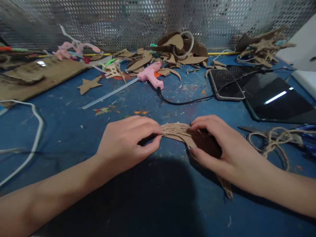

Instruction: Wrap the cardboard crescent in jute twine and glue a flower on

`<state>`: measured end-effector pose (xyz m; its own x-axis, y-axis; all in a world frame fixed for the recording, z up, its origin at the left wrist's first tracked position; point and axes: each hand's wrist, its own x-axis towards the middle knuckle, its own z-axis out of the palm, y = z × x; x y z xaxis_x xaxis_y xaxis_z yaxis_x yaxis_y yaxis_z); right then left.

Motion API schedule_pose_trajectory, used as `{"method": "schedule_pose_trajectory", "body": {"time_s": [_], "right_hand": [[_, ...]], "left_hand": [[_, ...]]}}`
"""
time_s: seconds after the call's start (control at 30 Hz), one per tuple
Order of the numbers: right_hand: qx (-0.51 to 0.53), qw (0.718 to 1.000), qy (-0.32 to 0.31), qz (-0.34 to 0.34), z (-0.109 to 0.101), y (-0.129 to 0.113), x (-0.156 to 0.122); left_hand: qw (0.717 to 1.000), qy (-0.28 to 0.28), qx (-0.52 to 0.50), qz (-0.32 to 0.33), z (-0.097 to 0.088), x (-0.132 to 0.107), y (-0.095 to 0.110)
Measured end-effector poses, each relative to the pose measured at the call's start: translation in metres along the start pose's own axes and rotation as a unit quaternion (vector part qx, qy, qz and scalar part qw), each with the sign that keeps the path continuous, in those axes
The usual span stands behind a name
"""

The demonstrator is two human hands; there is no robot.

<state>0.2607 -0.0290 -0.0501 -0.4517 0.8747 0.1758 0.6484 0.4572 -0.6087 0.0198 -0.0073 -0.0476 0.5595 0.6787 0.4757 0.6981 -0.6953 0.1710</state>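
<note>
Both hands rest on a curved cardboard piece wrapped in jute twine [175, 130] lying on the blue table [74, 131]. My left hand [125, 141] pinches the piece's left end, fingers closed over it. My right hand [217, 144] curls over the right part, thumb underneath, covering much of the brown cardboard. A frayed end of the piece [225, 187] sticks out below my right wrist.
A pink glue gun [151, 75] with a black cord lies behind, a clear glue stick [108, 94] beside it. Cardboard scraps [172, 52], a cardboard star [89, 84], a phone [225, 84], a tablet [276, 95], loose twine [274, 140] over scissors [304, 130], a white cable [32, 138].
</note>
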Motion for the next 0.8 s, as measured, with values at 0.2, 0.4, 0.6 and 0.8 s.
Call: {"method": "schedule_pose_trajectory", "body": {"time_s": [0.2,0.4,0.6,0.8], "right_hand": [[-0.007,1.000,-0.002,-0.006,0.000,0.001,-0.001],[-0.012,1.000,-0.005,-0.012,0.000,0.001,-0.001],[-0.020,1.000,-0.002,-0.020,-0.001,0.002,0.001],[-0.034,0.999,-0.005,-0.032,-0.001,0.004,0.001]], "left_hand": [[0.998,-0.013,0.002,0.056,-0.002,0.001,-0.005],[0.975,-0.011,0.076,0.209,-0.005,0.004,-0.017],[0.946,-0.039,0.102,0.304,-0.011,0.011,-0.027],[0.920,-0.068,0.109,0.369,-0.019,0.018,-0.028]]}}
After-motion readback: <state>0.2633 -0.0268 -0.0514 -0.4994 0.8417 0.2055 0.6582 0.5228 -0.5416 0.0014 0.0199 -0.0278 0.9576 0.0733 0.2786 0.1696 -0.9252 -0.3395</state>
